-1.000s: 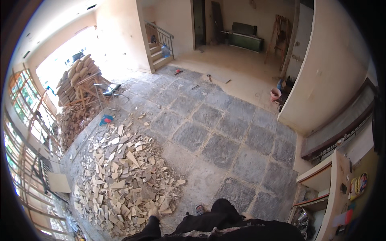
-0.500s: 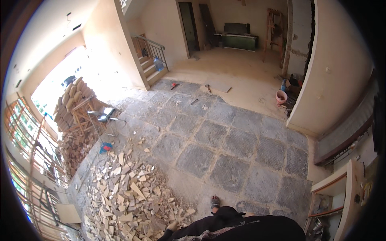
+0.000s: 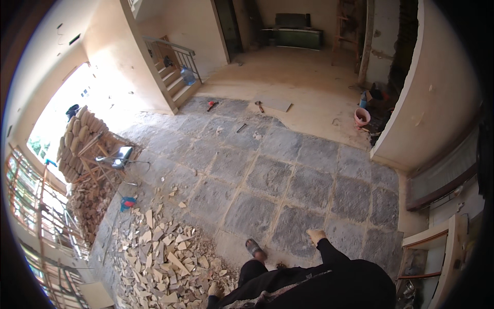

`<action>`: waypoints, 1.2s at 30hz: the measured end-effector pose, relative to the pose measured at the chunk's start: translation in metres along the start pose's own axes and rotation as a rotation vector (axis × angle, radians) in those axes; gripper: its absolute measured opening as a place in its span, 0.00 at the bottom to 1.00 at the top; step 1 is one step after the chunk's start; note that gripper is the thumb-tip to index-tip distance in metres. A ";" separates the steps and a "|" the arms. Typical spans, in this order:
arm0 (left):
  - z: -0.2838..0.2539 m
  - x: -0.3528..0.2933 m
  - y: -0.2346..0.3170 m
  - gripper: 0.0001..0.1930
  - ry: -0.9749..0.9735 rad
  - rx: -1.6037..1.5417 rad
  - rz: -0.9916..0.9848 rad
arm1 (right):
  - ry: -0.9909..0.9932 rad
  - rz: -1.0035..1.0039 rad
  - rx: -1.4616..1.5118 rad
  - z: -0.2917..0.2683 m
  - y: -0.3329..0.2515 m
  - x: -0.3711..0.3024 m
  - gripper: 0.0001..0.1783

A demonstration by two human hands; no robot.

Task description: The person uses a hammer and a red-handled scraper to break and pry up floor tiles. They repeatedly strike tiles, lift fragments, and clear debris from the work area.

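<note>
My right hand [image 3: 316,237], at the end of a black sleeve, hangs over the grey floor at the lower middle, its fingers curled in with nothing seen in them. At the lower edge my left hand [image 3: 216,290] shows small and blurred in front of the near end of a heap of broken tiles [image 3: 164,252]. Its fingers cannot be made out. Below me, one sandalled foot [image 3: 254,248] stands forward on the floor, between the heap and my right hand. Neither hand is seen touching anything.
A hammer [image 3: 259,106], a red-headed tool [image 3: 211,105] and a flat board [image 3: 276,105] lie farther off. Stacked sacks [image 3: 80,134] and a chair [image 3: 121,157] stand left. A pink bucket [image 3: 362,117] sits by the right wall; stairs [image 3: 177,88] rise at the back.
My right hand has come into view over the floor. My foot has moved left and forward, and a second foot now partly shows. The whole view has shifted slightly.
</note>
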State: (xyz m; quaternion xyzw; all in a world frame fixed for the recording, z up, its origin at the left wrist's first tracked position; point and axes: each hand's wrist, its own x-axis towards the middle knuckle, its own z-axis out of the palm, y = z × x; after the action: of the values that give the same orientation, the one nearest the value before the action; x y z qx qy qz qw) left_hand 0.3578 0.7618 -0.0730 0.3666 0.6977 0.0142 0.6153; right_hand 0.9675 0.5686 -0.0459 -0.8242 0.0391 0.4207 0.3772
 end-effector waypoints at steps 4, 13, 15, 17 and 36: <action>0.016 0.045 0.069 0.14 -0.092 0.123 0.011 | -0.039 0.002 -0.184 0.035 -0.011 0.029 0.25; -0.016 0.155 0.258 0.16 -0.153 0.058 0.011 | -0.307 -0.258 -0.525 0.071 0.016 0.095 0.47; -0.025 0.180 0.302 0.16 -0.144 -0.060 -0.041 | -0.178 -0.137 -0.360 0.080 -0.008 0.081 0.46; -0.032 0.199 0.347 0.17 -0.099 -0.243 -0.021 | -0.079 -0.033 -0.259 0.092 -0.045 0.062 0.44; -0.055 0.251 0.475 0.19 0.054 -0.596 -0.161 | -0.103 -0.013 -0.058 0.273 -0.493 0.306 0.20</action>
State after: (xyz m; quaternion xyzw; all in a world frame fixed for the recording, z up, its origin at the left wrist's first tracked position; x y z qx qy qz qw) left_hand 0.5511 1.2657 -0.0484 0.1131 0.7056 0.1791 0.6762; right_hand 1.1713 1.1761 -0.0755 -0.8122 0.0020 0.4613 0.3571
